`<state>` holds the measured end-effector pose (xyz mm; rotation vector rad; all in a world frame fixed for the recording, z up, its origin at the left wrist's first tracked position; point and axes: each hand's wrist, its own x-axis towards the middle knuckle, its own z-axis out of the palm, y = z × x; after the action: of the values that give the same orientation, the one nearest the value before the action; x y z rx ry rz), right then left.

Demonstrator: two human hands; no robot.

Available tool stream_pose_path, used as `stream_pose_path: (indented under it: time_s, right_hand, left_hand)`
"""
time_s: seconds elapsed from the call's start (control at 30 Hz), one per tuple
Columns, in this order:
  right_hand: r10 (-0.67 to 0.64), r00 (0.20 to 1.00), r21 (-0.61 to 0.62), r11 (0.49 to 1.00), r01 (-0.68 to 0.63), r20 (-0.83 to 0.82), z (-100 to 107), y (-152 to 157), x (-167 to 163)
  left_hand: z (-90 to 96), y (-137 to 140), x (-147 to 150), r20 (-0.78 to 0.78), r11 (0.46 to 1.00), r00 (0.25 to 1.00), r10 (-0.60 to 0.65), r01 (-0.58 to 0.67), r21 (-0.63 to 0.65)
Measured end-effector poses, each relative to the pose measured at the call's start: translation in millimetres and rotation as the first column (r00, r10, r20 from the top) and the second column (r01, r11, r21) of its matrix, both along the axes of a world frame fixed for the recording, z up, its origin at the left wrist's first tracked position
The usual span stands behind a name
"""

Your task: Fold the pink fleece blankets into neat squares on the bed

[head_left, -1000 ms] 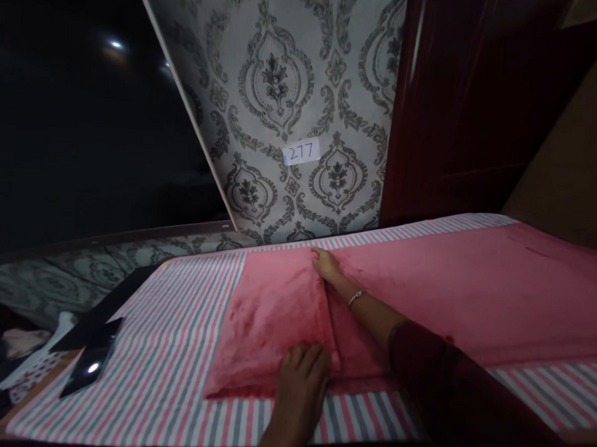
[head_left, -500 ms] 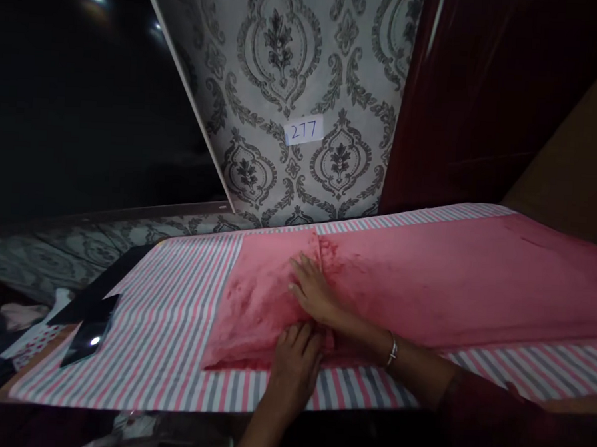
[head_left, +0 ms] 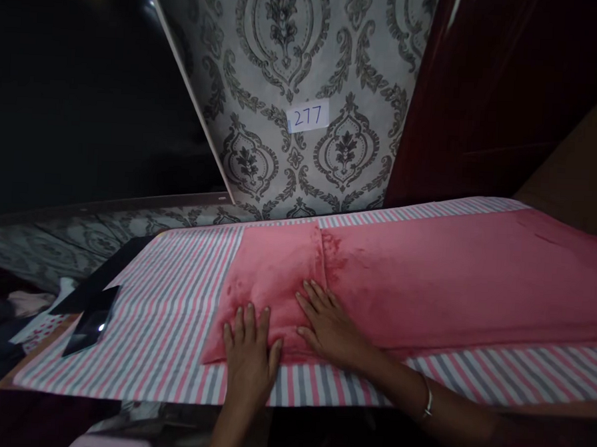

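Observation:
A long pink plush cloth lies lengthwise over a striped cover, its left end folded over into a flap. My left hand rests flat on the near left part of the flap, fingers spread. Near the flap's right edge, my right hand lies palm down with its fingers apart, a bracelet on the wrist. Neither hand grips the fabric. Darker brushed patches show in the pile around both hands.
The striped cover spreads over the table. A dark phone lies at its left end. Behind stand a large black screen, patterned wallpaper with a paper label reading 277, and a dark red panel.
My left hand has moved left and opened out flat on the flap. My right hand has slid nearer and slightly right. The flap looks smoother.

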<state>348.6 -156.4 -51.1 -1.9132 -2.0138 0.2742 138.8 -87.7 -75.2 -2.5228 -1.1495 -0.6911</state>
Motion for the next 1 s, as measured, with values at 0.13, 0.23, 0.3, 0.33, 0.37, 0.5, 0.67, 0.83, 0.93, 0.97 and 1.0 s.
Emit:
stream_pose_path:
  time_s: [0.13, 0.23, 0.3, 0.33, 0.37, 0.5, 0.67, 0.83, 0.93, 0.97, 1.0]
  right_hand:
    - [-0.011, 1.000, 0.014, 1.000, 0.011, -0.013, -0.6, 0.4, 1.5]
    - [0.011, 0.999, -0.013, 1.000, -0.011, -0.045, 11.2, -1.0, 3.2]
    - [0.045, 0.997, 0.022, 0.999, -0.043, -0.064, 23.2, -1.3, 3.2]
    - [0.061, 0.996, 0.051, 0.997, -0.058, -0.067, 29.3, -0.9, 2.7]
    - [0.080, 0.995, 0.072, 0.995, -0.075, -0.065, 34.6, -0.2, 1.8]
    - [0.169, 0.984, 0.011, 0.986, -0.168, -0.061, 41.4, 3.6, -1.9]
    - [0.237, 0.966, -0.012, 0.971, -0.239, -0.101, 24.8, 4.9, -1.2]
    - [0.225, 0.964, -0.014, 0.973, -0.229, -0.144, 17.9, 3.8, -1.1]
    - [0.229, 0.955, -0.020, 0.971, -0.236, -0.188, 16.6, 3.5, -1.1]
    - [0.232, 0.952, -0.025, 0.970, -0.242, -0.202, 16.0, 3.6, -1.0]
    - [0.234, 0.949, -0.030, 0.969, -0.246, -0.214, 15.3, 3.6, -0.7]
  left_hand:
    - [1.2, -0.8, -6.3, -0.018, 0.999, 0.999, -0.027, 0.026, -0.026]
    - [21.1, 8.7, -16.1, 0.020, 0.986, 0.993, -0.115, 0.116, -0.118]
    - [42.0, 21.5, -17.3, 0.073, 0.955, 0.979, -0.191, 0.203, -0.215]
    - [53.3, 29.7, -14.3, 0.102, 0.934, 0.969, -0.227, 0.246, -0.261]
    - [64.6, 38.8, -8.4, 0.123, 0.913, 0.960, -0.250, 0.276, -0.301]
    - [99.3, 82.0, 41.8, 0.042, 0.801, 0.915, -0.400, 0.372, -0.470]
    - [111.1, 133.7, 124.3, -0.154, 0.763, 0.865, -0.477, 0.320, -0.562]
    - [93.5, 163.0, 169.0, -0.275, 0.813, 0.857, -0.435, 0.243, -0.530]
    - [73.3, 171.3, 175.6, -0.302, 0.842, 0.854, -0.424, 0.248, -0.478]
    - [66.8, 173.3, 176.1, -0.305, 0.850, 0.853, -0.423, 0.258, -0.458]
    - [61.2, 175.2, 176.3, -0.304, 0.856, 0.854, -0.423, 0.267, -0.443]
